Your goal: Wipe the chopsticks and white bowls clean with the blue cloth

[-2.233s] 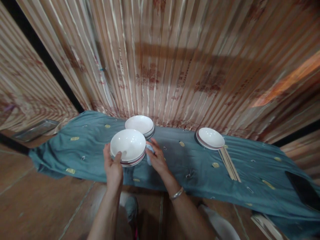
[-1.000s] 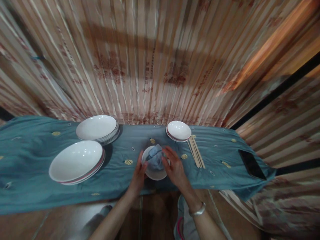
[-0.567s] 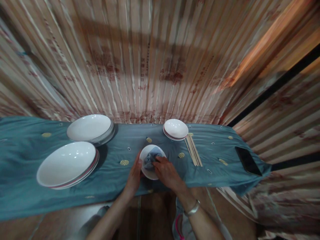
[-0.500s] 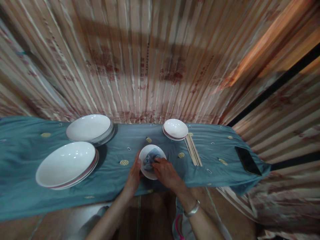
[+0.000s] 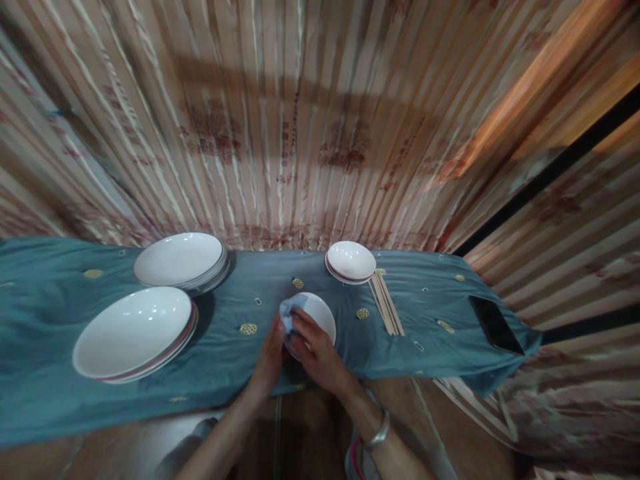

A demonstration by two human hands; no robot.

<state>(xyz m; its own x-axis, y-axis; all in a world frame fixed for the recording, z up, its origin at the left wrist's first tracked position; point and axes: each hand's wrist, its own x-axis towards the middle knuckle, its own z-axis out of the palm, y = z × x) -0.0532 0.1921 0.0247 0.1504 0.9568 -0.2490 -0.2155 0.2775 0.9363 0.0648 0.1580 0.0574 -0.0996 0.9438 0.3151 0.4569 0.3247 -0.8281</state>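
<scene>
A small white bowl (image 5: 323, 319) is in front of me near the table's front edge. My left hand (image 5: 271, 352) grips it by its left side, with the fingertips partly hidden. In my right hand (image 5: 316, 350) is a bunched light-blue cloth (image 5: 292, 308), pressed against the bowl's left rim. The fingers of that hand are curled round the cloth. A silver bracelet (image 5: 379, 430) circles my right wrist.
Two stacks of larger white dishes, one at the back (image 5: 177, 260) and one in front (image 5: 133, 333), stand left. Behind the hands are stacked small bowls (image 5: 351, 261) beside several chopsticks (image 5: 387, 305). A black phone (image 5: 495, 324) lies right on the blue tablecloth (image 5: 440, 347).
My right hand has moved the cloth from the inside of the bowl to its left rim. The bowl has shifted slightly right, still in my left hand.
</scene>
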